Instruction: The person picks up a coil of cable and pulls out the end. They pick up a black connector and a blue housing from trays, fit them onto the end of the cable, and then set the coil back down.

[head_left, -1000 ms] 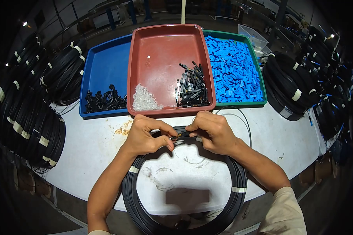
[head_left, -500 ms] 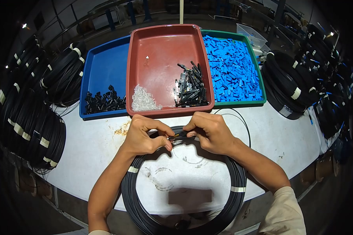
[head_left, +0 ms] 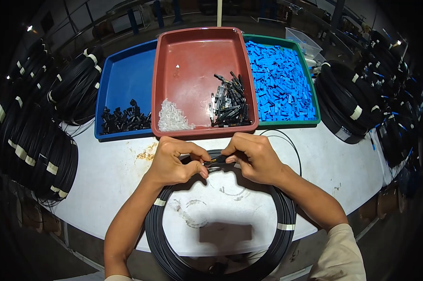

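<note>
My left hand (head_left: 176,161) and my right hand (head_left: 253,157) meet over the far side of a large black cable coil (head_left: 286,210) that lies flat on the white table (head_left: 108,180). Between the fingertips of both hands sits a small black connector piece with a yellowish tip (head_left: 213,161) at the cable's end. Left thumb and forefinger pinch one side of it, the right fingers pinch the other. The coil is bound with white tape bands (head_left: 286,226).
Three trays stand behind my hands: a blue tray (head_left: 127,75) with small black parts, a red tray (head_left: 197,51) with clear pieces and black connectors, a green tray (head_left: 307,79) full of blue parts. Stacked black cable coils (head_left: 33,150) flank the table left and right (head_left: 347,103).
Hardly anything moved; both hands stay pinched on the small piece, with only slight finger shifts.
</note>
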A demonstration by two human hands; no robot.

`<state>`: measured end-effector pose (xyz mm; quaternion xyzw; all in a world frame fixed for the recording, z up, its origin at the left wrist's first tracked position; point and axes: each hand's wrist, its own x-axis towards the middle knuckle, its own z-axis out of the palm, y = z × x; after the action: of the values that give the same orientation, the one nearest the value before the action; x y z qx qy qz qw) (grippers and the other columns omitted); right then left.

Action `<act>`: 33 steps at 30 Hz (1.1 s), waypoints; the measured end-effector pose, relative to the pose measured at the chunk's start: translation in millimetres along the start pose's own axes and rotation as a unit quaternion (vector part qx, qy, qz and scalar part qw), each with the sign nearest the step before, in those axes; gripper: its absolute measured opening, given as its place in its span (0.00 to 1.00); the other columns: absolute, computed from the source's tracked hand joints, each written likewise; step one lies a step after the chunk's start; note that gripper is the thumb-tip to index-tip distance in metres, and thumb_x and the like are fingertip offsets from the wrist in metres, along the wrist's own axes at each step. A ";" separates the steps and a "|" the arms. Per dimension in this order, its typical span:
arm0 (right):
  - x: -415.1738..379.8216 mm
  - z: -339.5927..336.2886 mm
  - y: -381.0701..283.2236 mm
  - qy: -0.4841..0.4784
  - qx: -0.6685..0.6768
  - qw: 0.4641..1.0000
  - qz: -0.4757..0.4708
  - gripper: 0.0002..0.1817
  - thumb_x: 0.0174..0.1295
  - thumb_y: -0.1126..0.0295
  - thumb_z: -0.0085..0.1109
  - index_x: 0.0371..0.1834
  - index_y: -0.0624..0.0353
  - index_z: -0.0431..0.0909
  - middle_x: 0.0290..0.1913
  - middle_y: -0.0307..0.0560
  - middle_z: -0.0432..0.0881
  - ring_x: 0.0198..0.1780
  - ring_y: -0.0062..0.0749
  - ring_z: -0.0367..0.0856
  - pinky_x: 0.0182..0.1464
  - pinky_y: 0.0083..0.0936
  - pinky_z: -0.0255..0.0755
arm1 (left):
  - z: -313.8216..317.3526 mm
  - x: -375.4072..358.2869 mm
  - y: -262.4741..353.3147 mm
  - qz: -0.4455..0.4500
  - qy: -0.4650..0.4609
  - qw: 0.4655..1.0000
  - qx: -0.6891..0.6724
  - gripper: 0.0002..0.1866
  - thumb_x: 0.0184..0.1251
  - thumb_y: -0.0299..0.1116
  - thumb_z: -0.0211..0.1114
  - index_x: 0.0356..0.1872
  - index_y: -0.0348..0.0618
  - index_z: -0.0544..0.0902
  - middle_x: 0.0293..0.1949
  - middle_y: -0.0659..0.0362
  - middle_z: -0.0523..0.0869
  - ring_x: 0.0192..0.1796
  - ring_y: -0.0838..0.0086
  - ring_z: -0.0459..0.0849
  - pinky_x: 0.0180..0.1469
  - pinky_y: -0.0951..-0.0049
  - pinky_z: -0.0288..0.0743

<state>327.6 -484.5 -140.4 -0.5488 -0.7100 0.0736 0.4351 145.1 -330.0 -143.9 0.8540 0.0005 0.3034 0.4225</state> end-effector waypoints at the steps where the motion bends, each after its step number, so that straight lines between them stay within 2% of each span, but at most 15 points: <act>1: 0.9 0.7 -0.7 0.000 0.001 1.000 -0.001 0.10 0.52 0.86 0.68 0.34 0.66 0.77 0.33 0.52 0.82 0.34 0.45 0.84 0.35 0.36 0.75 | -1.1 -0.6 -0.2 0.000 0.000 1.000 0.001 0.09 0.40 0.20 0.79 0.27 0.34 0.90 0.24 0.56 0.90 0.26 0.75 0.89 0.31 0.78 0.80; 6: 1.1 -1.4 -5.1 -0.007 -0.004 1.000 0.011 0.10 0.52 0.86 0.68 0.35 0.66 0.77 0.33 0.52 0.82 0.34 0.44 0.84 0.36 0.37 0.75 | -0.3 -0.6 1.1 -0.051 -0.001 0.997 -0.057 0.07 0.44 0.18 0.75 0.28 0.32 0.90 0.23 0.57 0.90 0.25 0.76 0.88 0.31 0.77 0.80; 9: 0.9 -0.1 -2.3 -0.004 0.002 1.000 0.006 0.10 0.53 0.85 0.68 0.34 0.66 0.77 0.33 0.52 0.82 0.34 0.45 0.84 0.37 0.37 0.75 | -0.6 0.3 2.3 -0.016 -0.006 1.000 -0.024 0.06 0.46 0.17 0.73 0.28 0.31 0.90 0.22 0.56 0.90 0.25 0.76 0.89 0.31 0.78 0.81; 16: 2.0 -1.6 -4.1 -0.021 0.006 0.999 0.039 0.09 0.55 0.84 0.68 0.35 0.66 0.77 0.35 0.54 0.83 0.36 0.46 0.85 0.39 0.37 0.76 | -0.4 -1.0 1.9 -0.017 0.004 1.000 -0.021 0.06 0.47 0.17 0.74 0.29 0.31 0.89 0.23 0.55 0.90 0.26 0.76 0.89 0.32 0.78 0.81; 18: 2.4 -0.9 -4.9 -0.024 0.013 0.999 0.036 0.08 0.57 0.82 0.67 0.37 0.66 0.77 0.36 0.54 0.83 0.38 0.48 0.84 0.40 0.38 0.76 | 0.9 -4.2 -4.2 -0.054 0.034 0.995 -0.080 0.07 0.47 0.19 0.77 0.30 0.31 0.89 0.24 0.56 0.90 0.27 0.76 0.89 0.35 0.77 0.82; 21: 1.8 0.0 -2.7 -0.031 0.006 0.999 0.029 0.08 0.61 0.80 0.65 0.42 0.65 0.76 0.37 0.55 0.83 0.40 0.51 0.84 0.42 0.40 0.75 | -1.9 -4.6 -3.5 -0.060 0.019 0.997 -0.035 0.10 0.48 0.22 0.79 0.32 0.32 0.89 0.26 0.56 0.91 0.31 0.75 0.90 0.39 0.76 0.83; 24: 2.3 3.2 -3.4 -0.023 -0.005 1.000 0.005 0.10 0.65 0.78 0.62 0.47 0.64 0.74 0.39 0.55 0.83 0.42 0.53 0.84 0.44 0.42 0.75 | -1.4 -3.8 -4.6 -0.020 0.048 0.998 -0.023 0.13 0.47 0.25 0.82 0.34 0.33 0.89 0.31 0.55 0.92 0.33 0.75 0.90 0.41 0.75 0.84; 25: 2.3 4.7 -3.0 -0.021 0.012 1.000 0.003 0.10 0.66 0.77 0.60 0.49 0.62 0.73 0.40 0.56 0.83 0.43 0.54 0.84 0.45 0.44 0.75 | -1.6 -5.2 -10.3 -0.009 0.044 0.998 -0.047 0.26 0.42 0.31 0.86 0.45 0.35 0.87 0.38 0.54 0.92 0.37 0.74 0.90 0.44 0.74 0.84; 26: 2.8 4.7 -3.2 -0.018 0.009 1.000 0.005 0.10 0.66 0.77 0.60 0.49 0.62 0.73 0.40 0.56 0.83 0.43 0.54 0.84 0.45 0.44 0.75 | -1.9 -5.0 -10.0 -0.007 0.041 0.998 -0.049 0.26 0.42 0.31 0.86 0.45 0.35 0.87 0.38 0.54 0.92 0.37 0.74 0.90 0.44 0.74 0.84; 28: 3.2 2.7 -3.7 -0.022 -0.010 1.000 -0.004 0.12 0.64 0.79 0.61 0.50 0.62 0.77 0.40 0.55 0.83 0.41 0.51 0.85 0.43 0.38 0.77 | -0.9 -3.1 -9.2 -0.024 0.080 0.990 -0.111 0.40 0.37 0.38 0.89 0.56 0.37 0.82 0.45 0.54 0.91 0.41 0.73 0.90 0.47 0.74 0.83; 29: 3.4 2.5 -3.3 -0.023 0.002 1.000 -0.008 0.12 0.64 0.78 0.61 0.50 0.61 0.77 0.40 0.56 0.83 0.42 0.55 0.84 0.44 0.40 0.77 | -5.1 -5.8 -12.3 -0.053 0.065 0.991 -0.106 0.50 0.31 0.47 0.91 0.61 0.38 0.78 0.49 0.54 0.90 0.45 0.72 0.89 0.49 0.73 0.82; 30: 3.7 2.4 -4.5 -0.034 0.009 0.999 0.002 0.10 0.65 0.76 0.58 0.48 0.60 0.73 0.40 0.58 0.82 0.44 0.57 0.83 0.45 0.45 0.75 | -5.0 -6.3 -10.2 -0.067 0.072 0.987 -0.128 0.51 0.31 0.53 0.90 0.60 0.37 0.79 0.49 0.54 0.90 0.44 0.72 0.89 0.48 0.73 0.81; 32: 3.8 2.7 -4.7 -0.035 0.027 0.999 0.006 0.09 0.66 0.76 0.58 0.47 0.60 0.73 0.40 0.59 0.83 0.44 0.59 0.83 0.44 0.46 0.75 | -3.6 -6.4 -8.1 -0.081 0.080 0.985 -0.126 0.53 0.30 0.61 0.87 0.60 0.37 0.79 0.49 0.54 0.90 0.45 0.71 0.89 0.49 0.72 0.81; 33: 3.7 2.6 -4.4 -0.033 0.032 0.999 0.000 0.09 0.66 0.76 0.58 0.48 0.60 0.74 0.41 0.60 0.84 0.45 0.60 0.84 0.44 0.47 0.76 | -3.1 -5.8 -7.5 -0.065 0.078 0.989 -0.108 0.54 0.36 0.68 0.83 0.59 0.35 0.79 0.49 0.52 0.90 0.44 0.70 0.89 0.50 0.70 0.81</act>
<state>322.5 -482.1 -137.4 -0.5317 -0.7211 0.1146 0.4291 140.6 -324.5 -150.9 0.7751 0.0564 0.3393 0.5299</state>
